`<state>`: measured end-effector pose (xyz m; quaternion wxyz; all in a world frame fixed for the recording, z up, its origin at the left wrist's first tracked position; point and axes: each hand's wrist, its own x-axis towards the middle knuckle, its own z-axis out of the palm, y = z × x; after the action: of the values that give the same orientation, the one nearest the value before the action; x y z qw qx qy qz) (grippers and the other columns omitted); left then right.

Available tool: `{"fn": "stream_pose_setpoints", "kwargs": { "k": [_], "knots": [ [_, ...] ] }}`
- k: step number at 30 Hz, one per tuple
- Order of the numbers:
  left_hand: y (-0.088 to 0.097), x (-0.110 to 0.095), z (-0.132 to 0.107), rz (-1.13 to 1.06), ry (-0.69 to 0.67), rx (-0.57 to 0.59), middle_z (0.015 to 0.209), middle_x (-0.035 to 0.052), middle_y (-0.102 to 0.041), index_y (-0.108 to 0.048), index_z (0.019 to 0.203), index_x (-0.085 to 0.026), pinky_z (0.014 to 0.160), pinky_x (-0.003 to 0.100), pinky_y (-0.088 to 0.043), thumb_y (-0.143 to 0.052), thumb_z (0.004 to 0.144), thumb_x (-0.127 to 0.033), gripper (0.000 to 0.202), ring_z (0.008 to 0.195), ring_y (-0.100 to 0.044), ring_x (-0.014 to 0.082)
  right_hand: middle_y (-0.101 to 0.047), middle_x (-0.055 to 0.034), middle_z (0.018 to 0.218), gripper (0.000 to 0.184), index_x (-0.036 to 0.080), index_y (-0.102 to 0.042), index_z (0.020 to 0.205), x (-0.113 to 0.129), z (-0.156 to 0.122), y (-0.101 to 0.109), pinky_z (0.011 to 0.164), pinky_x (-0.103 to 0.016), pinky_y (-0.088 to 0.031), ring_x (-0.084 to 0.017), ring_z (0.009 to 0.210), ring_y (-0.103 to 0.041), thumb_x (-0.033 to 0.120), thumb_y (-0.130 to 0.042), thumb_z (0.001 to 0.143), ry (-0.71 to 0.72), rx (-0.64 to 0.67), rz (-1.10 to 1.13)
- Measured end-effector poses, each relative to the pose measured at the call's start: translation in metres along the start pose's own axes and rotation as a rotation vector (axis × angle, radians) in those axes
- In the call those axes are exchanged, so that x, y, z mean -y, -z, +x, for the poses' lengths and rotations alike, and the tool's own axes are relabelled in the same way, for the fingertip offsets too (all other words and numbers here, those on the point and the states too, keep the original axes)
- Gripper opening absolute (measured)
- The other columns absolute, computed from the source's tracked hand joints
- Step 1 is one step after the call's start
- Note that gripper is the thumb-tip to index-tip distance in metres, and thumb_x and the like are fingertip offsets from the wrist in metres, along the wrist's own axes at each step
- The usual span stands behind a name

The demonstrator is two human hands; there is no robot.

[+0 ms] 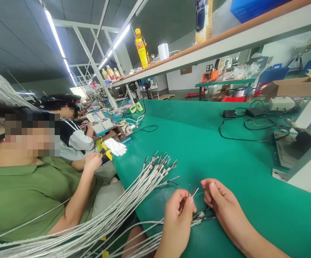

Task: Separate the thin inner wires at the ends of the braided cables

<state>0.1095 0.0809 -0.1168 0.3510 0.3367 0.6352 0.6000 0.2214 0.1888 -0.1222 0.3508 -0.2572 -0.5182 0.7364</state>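
My left hand (179, 216) pinches the end of a cable between thumb and forefinger. Thin wires (194, 192) in black, red and white fan out above its fingertips. Just to the right, my right hand (224, 204) is closed with thumb against forefinger; whatever it may hold is too small to make out. A large bundle of pale cables (141, 188) with stripped dark, red and white ends lies across the table edge at the left. Below and between my hands, more stripped cable ends (198, 216) rest on the green tabletop (241, 165), partly hidden by my left hand.
A co-worker in a green shirt (23, 193) sits close at my left, with others farther along. White gloves (115, 147) lie by the table edge. Black adapters with cords (229, 114) and a metal frame post (306, 157) stand right. A shelf (225, 39) crosses above.
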Motion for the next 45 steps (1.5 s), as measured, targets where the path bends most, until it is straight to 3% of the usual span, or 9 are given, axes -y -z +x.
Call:
{"fn": "stream_pose_setpoints", "kwargs": {
  "k": [4, 6, 13, 23, 28, 33, 36, 40, 45],
  "knots": [
    [0.002, -0.001, -0.002, -0.118, -0.071, 0.009, 0.074, -0.0028, -0.051, -0.049, 0.092, -0.017, 0.058, 0.019, -0.036, -0.050, 0.094, -0.045, 0.028, 0.062, -0.043, 0.0056, -0.056, -0.0028, 0.098, 0.020, 0.025, -0.064, 0.104, 0.004, -0.010, -0.007, 0.072, -0.030, -0.040, -0.017, 0.081, -0.052, 0.042, -0.054, 0.097, 0.163, 0.279, -0.245],
    [0.002, -0.001, -0.004, -0.135, -0.105, 0.000, 0.074, -0.0026, -0.051, -0.050, 0.092, -0.017, 0.060, 0.019, -0.037, -0.046, 0.095, -0.044, 0.027, 0.063, -0.044, 0.0056, -0.057, -0.0022, 0.094, 0.015, 0.026, -0.064, 0.102, 0.005, -0.013, -0.010, 0.076, -0.030, -0.043, -0.019, 0.086, -0.056, 0.038, -0.055, 0.097, 0.189, 0.307, -0.265],
    [0.002, 0.007, -0.004, -0.043, -0.133, -0.025, 0.075, -0.0029, -0.050, -0.049, 0.103, -0.020, 0.065, 0.020, -0.043, -0.048, 0.095, -0.042, 0.023, 0.068, -0.051, 0.0074, -0.058, -0.0021, 0.088, 0.014, 0.024, -0.066, 0.096, 0.001, -0.013, -0.011, 0.071, -0.030, -0.046, -0.018, 0.078, -0.058, 0.036, -0.060, 0.095, 0.179, 0.248, -0.277],
    [0.001, 0.010, -0.005, 0.078, -0.154, 0.035, 0.084, -0.0016, -0.050, -0.049, 0.094, -0.021, 0.069, 0.021, -0.042, -0.049, 0.095, -0.038, 0.018, 0.072, -0.050, 0.0068, -0.056, 0.0018, 0.077, 0.022, 0.021, -0.057, 0.080, 0.002, -0.011, -0.014, 0.063, -0.027, -0.042, -0.014, 0.068, -0.053, 0.037, -0.060, 0.095, 0.075, 0.245, -0.134],
    [-0.001, 0.008, -0.005, 0.053, -0.131, 0.016, 0.084, -0.0022, -0.052, -0.047, 0.095, -0.022, 0.070, 0.022, -0.042, -0.050, 0.094, -0.040, 0.018, 0.071, -0.052, 0.0077, -0.058, 0.0008, 0.076, 0.027, 0.020, -0.058, 0.079, 0.002, -0.012, -0.013, 0.062, -0.026, -0.041, -0.015, 0.068, -0.051, 0.040, -0.056, 0.096, 0.106, 0.216, -0.261],
    [-0.007, -0.001, -0.008, 0.358, -0.176, 0.032, 0.095, 0.0009, -0.058, -0.050, 0.098, -0.023, 0.077, 0.024, -0.038, -0.039, 0.098, -0.039, 0.020, 0.086, -0.053, 0.0118, -0.054, 0.0002, 0.071, 0.035, 0.019, -0.052, 0.071, 0.002, -0.016, -0.009, 0.060, -0.028, -0.037, -0.015, 0.066, -0.047, 0.043, -0.054, 0.097, 0.174, 0.102, -0.468],
    [-0.010, -0.003, -0.007, 0.477, -0.203, 0.067, 0.078, -0.0003, -0.055, -0.044, 0.077, -0.019, 0.068, 0.024, -0.031, -0.031, 0.100, -0.038, 0.032, 0.073, -0.048, 0.0107, -0.041, 0.0044, 0.063, 0.039, 0.020, -0.043, 0.068, 0.001, -0.015, -0.013, 0.053, -0.026, -0.030, -0.012, 0.057, -0.034, 0.046, -0.056, 0.094, 0.051, 0.040, -0.295],
    [-0.011, -0.003, -0.005, 0.534, -0.224, 0.059, 0.072, -0.0010, -0.050, -0.041, 0.074, -0.019, 0.065, 0.025, -0.027, -0.031, 0.100, -0.038, 0.033, 0.067, -0.042, 0.0104, -0.024, 0.0092, 0.055, 0.037, 0.023, -0.035, 0.072, 0.006, -0.010, -0.015, 0.047, -0.026, -0.017, -0.011, 0.050, -0.016, 0.046, -0.053, 0.094, -0.176, -0.017, -0.026],
    [-0.011, 0.000, -0.007, 0.540, -0.227, 0.060, 0.071, -0.0012, -0.049, -0.040, 0.075, -0.019, 0.064, 0.025, -0.025, -0.032, 0.100, -0.038, 0.032, 0.066, -0.041, 0.0101, -0.045, 0.0011, 0.065, 0.031, 0.021, -0.044, 0.068, 0.015, -0.005, -0.006, 0.057, -0.030, -0.025, -0.014, 0.059, -0.037, 0.036, -0.054, 0.093, 0.259, -0.007, -0.684]
  ]
}}
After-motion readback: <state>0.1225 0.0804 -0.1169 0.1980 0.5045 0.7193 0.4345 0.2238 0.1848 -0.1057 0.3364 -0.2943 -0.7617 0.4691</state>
